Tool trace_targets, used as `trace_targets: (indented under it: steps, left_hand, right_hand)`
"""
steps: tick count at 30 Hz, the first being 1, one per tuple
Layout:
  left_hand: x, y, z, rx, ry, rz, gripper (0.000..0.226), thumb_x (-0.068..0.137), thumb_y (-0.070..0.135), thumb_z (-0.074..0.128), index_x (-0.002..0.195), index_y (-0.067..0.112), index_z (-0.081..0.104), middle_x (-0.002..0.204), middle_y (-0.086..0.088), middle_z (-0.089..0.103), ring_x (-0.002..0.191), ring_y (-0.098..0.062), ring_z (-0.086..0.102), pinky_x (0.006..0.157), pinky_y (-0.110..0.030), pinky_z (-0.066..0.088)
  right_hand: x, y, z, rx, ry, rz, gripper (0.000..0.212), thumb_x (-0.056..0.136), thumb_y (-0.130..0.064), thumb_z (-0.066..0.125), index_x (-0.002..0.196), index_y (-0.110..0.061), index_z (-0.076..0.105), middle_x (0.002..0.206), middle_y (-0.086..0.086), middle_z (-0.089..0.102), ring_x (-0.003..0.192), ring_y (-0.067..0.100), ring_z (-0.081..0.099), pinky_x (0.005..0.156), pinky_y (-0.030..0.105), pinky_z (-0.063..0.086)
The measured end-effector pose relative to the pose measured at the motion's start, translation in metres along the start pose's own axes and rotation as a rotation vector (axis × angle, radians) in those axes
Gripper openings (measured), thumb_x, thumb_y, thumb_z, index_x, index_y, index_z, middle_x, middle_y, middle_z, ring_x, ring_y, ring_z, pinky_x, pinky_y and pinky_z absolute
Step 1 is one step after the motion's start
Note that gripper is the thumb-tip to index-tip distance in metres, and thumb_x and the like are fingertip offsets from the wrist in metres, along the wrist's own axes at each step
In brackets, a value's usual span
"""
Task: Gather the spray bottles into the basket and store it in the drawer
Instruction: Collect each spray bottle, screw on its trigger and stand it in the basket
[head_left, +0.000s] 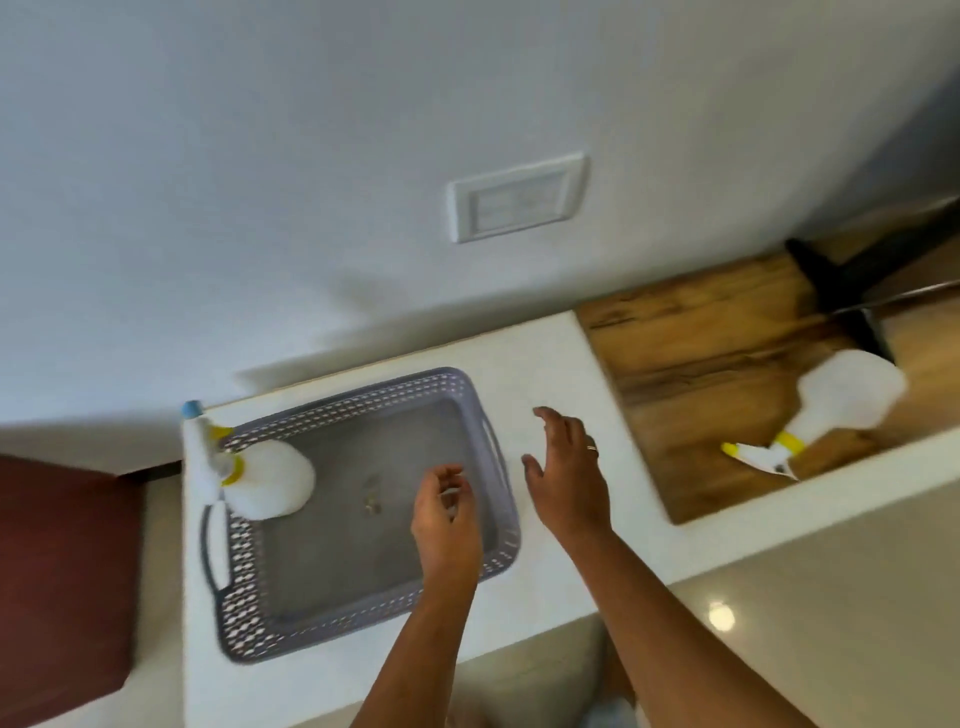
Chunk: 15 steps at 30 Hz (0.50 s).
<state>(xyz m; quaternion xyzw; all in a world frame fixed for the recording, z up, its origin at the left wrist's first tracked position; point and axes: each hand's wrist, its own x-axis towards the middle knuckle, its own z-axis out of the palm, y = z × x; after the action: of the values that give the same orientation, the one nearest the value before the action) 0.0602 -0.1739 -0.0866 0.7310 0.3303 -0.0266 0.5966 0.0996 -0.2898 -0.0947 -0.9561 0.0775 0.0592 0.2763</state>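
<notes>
A grey perforated basket (498, 478) sits on the white counter. One white spray bottle (270, 486) with a yellow collar and blue nozzle tip lies at the basket's left end, its head poking over the rim. A second white spray bottle (836, 410) with yellow trim lies on the wooden surface at the right. My left hand (447, 519) hovers over the right part of the basket, fingers curled but holding nothing. To the right of the basket, my right hand (569, 473) is spread above the counter, empty, a ring on one finger.
The white counter (561, 358) runs along a white wall with a switch plate (517, 200). A sunken wooden surface (701, 389) lies to the right, with a dark object (836, 280) at its back. A dark red block (62, 582) stands at the left. No drawer is visible.
</notes>
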Motion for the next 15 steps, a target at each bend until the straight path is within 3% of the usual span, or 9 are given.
trace_targets:
  steps: [2, 5, 9, 15]
  left_hand:
    - [-0.021, 0.013, 0.041, 0.042, -0.1, 0.047, 0.017, 0.092, 0.005, 0.052, 0.105, 0.014, 0.058, 0.098, 0.0, 0.06, 0.087, -0.016, 0.057, 0.078, -0.022, 0.05]
    - [-0.047, 0.026, 0.097, 0.09, -0.247, 0.155, 0.019, 0.091, 0.005, 0.053, 0.102, 0.021, 0.057, 0.093, 0.008, 0.061, 0.079, -0.008, 0.058, 0.064, -0.008, 0.047]
    - [-0.072, 0.034, 0.167, 0.097, -0.438, 0.123, 0.022, 0.089, 0.002, 0.053, 0.096, 0.021, 0.059, 0.092, 0.005, 0.062, 0.077, -0.011, 0.057, 0.066, -0.016, 0.046]
    - [-0.093, 0.04, 0.246, 0.148, -0.515, -0.017, 0.019, 0.089, 0.006, 0.053, 0.098, 0.02, 0.061, 0.09, 0.01, 0.06, 0.085, -0.009, 0.055, 0.071, -0.022, 0.046]
  right_hand:
    - [0.006, 0.043, -0.029, -0.031, 0.062, 0.085, 0.049, 0.088, -0.018, 0.058, 0.133, -0.023, 0.041, 0.134, 0.007, 0.047, 0.118, 0.03, 0.05, 0.089, 0.041, 0.049]
    - [0.011, 0.101, -0.074, -0.099, 0.124, 0.174, 0.043, 0.084, -0.009, 0.058, 0.126, -0.016, 0.051, 0.126, 0.012, 0.053, 0.11, 0.034, 0.055, 0.084, 0.043, 0.051]
    - [0.013, 0.174, -0.129, -0.243, 0.131, 0.244, 0.042, 0.074, -0.007, 0.067, 0.115, -0.016, 0.06, 0.115, 0.013, 0.058, 0.102, 0.038, 0.056, 0.076, 0.045, 0.05]
    - [0.033, 0.253, -0.17, -0.585, -0.029, 0.21, 0.067, 0.051, -0.013, 0.089, 0.113, -0.018, 0.064, 0.122, 0.014, 0.06, 0.112, 0.037, 0.055, 0.086, 0.053, 0.046]
